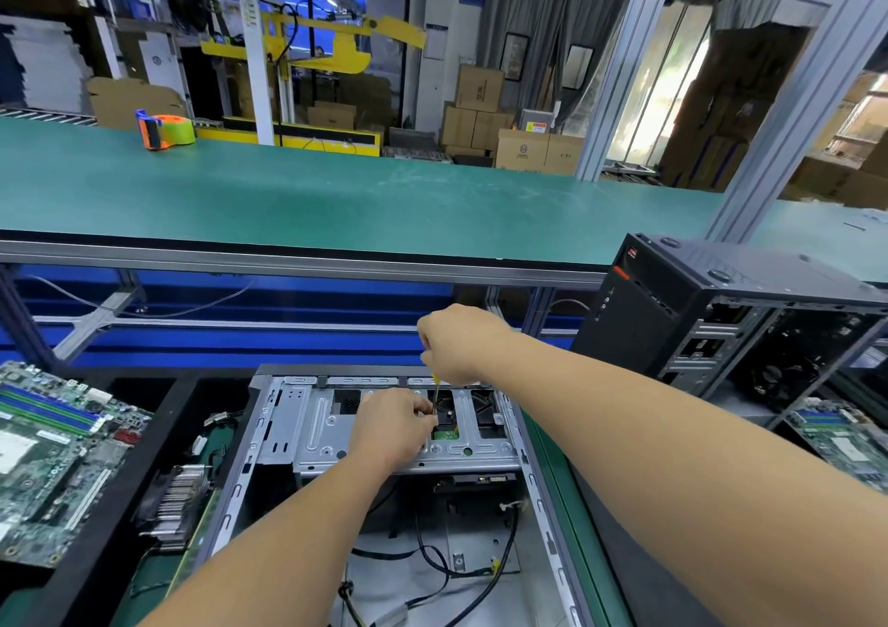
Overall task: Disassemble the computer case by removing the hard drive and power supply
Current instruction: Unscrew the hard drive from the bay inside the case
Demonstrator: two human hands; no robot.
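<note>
Single head-worn wide-angle view, facing forward and down, close above the open computer case (384, 458) on the desk (552, 482).

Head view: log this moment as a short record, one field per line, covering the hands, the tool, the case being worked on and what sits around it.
right hand: gripping a screwdriver, shaft pointing down
left hand: fingers at the screwdriver tip, resting on the drive cage
open case: lying flat, side panel off, loose black cables inside
hard drive: green board visible through a cage opening
second case: upright at right, side open
motherboard: on the left
tape dispenser: on the green bench beyond
</note>
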